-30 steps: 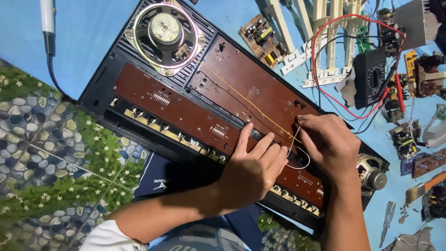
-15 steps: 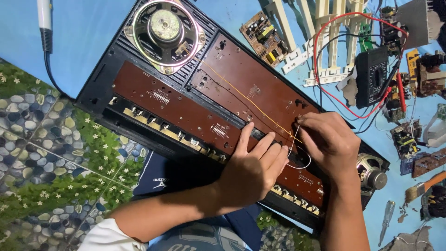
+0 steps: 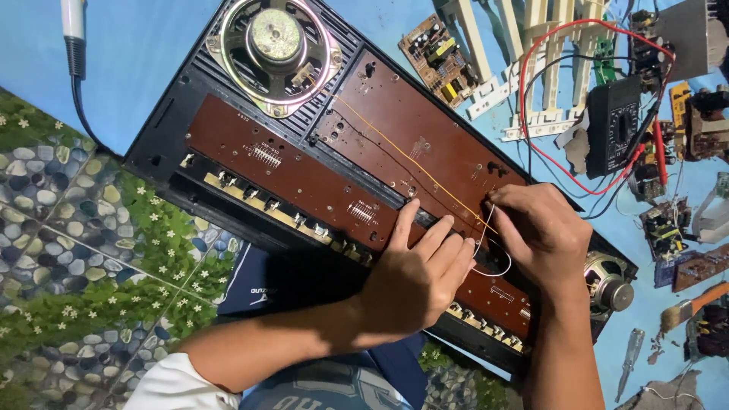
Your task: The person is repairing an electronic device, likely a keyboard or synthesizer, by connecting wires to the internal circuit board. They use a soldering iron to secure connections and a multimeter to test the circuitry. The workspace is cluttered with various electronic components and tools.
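Left hand (image 3: 414, 285) flat on brown board (image 3: 304, 178); right hand (image 3: 535, 231) pinching white wire (image 3: 486, 250)

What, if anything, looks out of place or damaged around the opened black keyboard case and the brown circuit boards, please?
The black keyboard case lies open with its brown circuit boards bare. A thin white wire loops loose between the left hand and right hand. Loose circuit boards, white key strips and a black multimeter with tangled red leads lie scattered alongside.

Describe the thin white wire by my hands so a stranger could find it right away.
Start at the long black case with brown circuit boards. Near its lower right end, between the left hand and right hand, curls the white wire. Unlike the straight yellow wire, it forms a loop.
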